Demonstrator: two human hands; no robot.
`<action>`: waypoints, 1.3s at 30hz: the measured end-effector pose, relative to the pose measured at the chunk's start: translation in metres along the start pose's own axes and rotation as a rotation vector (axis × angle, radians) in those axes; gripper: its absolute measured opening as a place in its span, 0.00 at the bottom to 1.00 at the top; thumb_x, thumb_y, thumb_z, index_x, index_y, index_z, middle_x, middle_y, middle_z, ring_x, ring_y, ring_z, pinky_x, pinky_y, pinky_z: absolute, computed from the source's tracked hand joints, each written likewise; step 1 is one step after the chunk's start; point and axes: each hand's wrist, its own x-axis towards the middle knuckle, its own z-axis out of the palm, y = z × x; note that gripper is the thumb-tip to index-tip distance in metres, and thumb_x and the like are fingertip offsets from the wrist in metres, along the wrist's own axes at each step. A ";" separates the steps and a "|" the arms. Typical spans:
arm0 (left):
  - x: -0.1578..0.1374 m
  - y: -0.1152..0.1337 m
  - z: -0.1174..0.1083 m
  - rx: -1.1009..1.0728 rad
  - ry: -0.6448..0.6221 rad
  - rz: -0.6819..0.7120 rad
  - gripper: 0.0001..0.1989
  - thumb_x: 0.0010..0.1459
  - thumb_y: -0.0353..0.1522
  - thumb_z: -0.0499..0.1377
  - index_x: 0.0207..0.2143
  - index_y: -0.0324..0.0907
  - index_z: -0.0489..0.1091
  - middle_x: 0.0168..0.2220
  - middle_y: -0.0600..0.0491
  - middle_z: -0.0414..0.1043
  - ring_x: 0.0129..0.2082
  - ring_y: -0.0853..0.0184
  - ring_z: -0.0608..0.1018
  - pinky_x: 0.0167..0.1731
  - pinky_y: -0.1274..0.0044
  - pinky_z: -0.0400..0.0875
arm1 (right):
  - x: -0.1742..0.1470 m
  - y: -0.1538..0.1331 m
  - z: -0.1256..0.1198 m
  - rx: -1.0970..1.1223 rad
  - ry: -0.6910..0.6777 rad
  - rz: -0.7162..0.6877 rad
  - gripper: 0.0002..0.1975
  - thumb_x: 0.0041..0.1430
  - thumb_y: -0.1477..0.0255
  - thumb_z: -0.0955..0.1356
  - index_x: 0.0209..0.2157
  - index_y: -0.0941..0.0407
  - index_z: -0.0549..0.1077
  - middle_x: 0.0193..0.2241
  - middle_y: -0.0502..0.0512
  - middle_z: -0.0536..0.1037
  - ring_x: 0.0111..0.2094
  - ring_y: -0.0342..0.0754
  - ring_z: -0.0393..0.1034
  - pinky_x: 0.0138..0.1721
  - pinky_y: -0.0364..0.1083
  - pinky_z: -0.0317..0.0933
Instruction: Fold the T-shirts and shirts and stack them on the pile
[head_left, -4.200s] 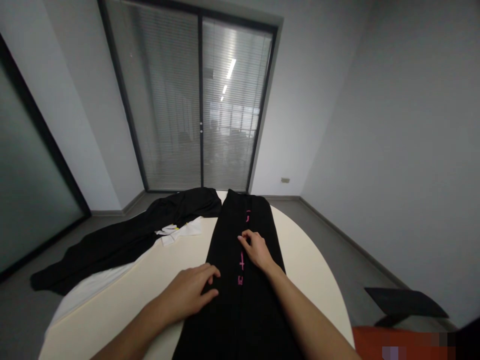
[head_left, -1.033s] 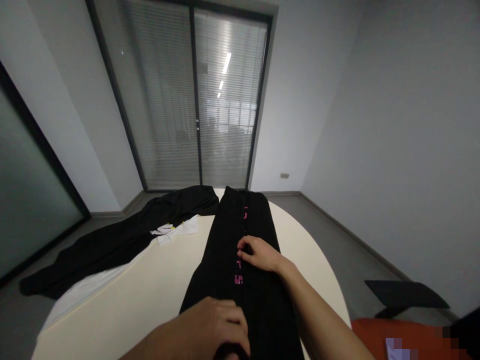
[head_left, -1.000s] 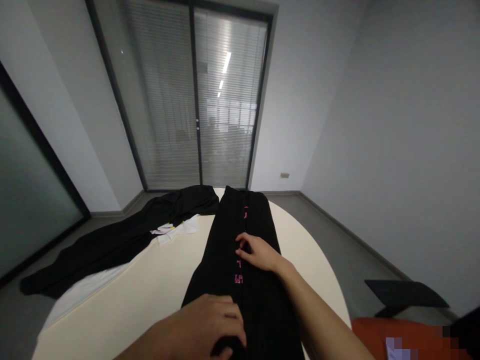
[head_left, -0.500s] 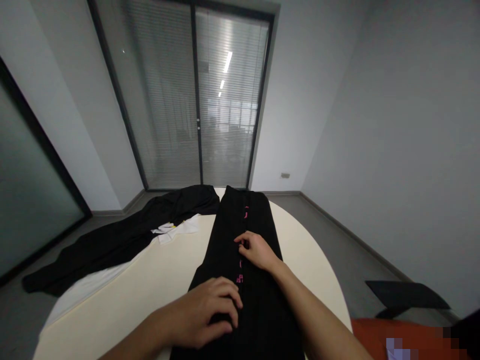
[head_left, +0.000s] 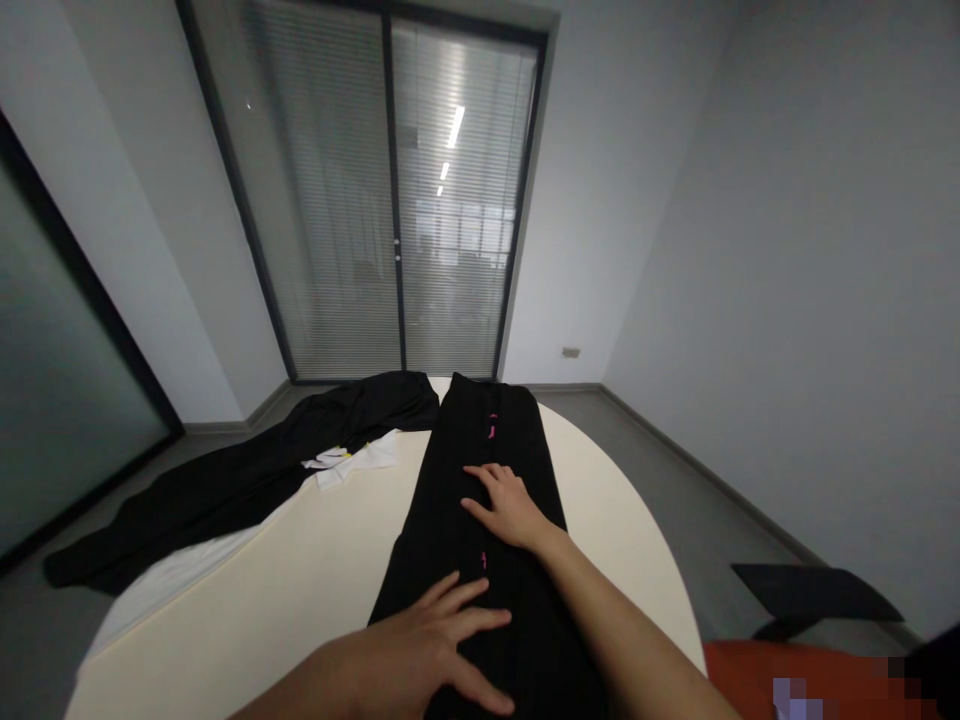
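A black garment (head_left: 476, 430) with pink markings along its middle lies lengthwise over the table, running from its far edge down toward me. My left hand (head_left: 435, 635) is over the near part of it, fingers spread out and holding nothing. Farther up, my right hand (head_left: 510, 507) rests on the cloth with its fingers apart. The pink print shows above the right hand and between the two hands; the part beneath my palms is hidden. I cannot tell what kind of garment it is.
Left on the round cream table (head_left: 300, 580) lie another black garment (head_left: 262, 475) and white cloth (head_left: 360, 462), partly hanging past the edge. A chair with a black armrest (head_left: 814, 592) and orange seat (head_left: 772, 660) stands at lower right. Glass doors (head_left: 397, 200) are beyond the table.
My left hand has spread its curled fingers and moved a little right and down. My right hand has opened from a loose curl and flattened on the garment. Less pink print shows between the hands.
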 end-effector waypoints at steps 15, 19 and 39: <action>0.005 0.000 0.002 0.110 0.094 0.073 0.27 0.64 0.32 0.59 0.64 0.54 0.61 0.66 0.51 0.61 0.67 0.53 0.60 0.62 0.57 0.59 | 0.010 0.010 -0.011 0.175 -0.020 0.143 0.18 0.64 0.61 0.66 0.53 0.52 0.72 0.40 0.55 0.77 0.41 0.49 0.73 0.46 0.46 0.63; 0.007 -0.008 0.004 0.184 0.073 0.023 0.39 0.59 0.30 0.62 0.69 0.53 0.50 0.71 0.44 0.45 0.69 0.43 0.51 0.62 0.47 0.52 | 0.042 0.021 -0.006 0.150 0.074 0.391 0.25 0.64 0.58 0.65 0.59 0.53 0.66 0.43 0.58 0.78 0.44 0.52 0.75 0.47 0.49 0.64; 0.032 -0.066 0.066 0.514 0.322 0.171 0.30 0.70 0.38 0.52 0.70 0.52 0.45 0.69 0.52 0.53 0.66 0.52 0.62 0.60 0.62 0.64 | 0.135 0.063 -0.010 -0.055 0.058 0.539 0.23 0.63 0.58 0.64 0.55 0.55 0.71 0.49 0.62 0.78 0.51 0.56 0.73 0.49 0.50 0.64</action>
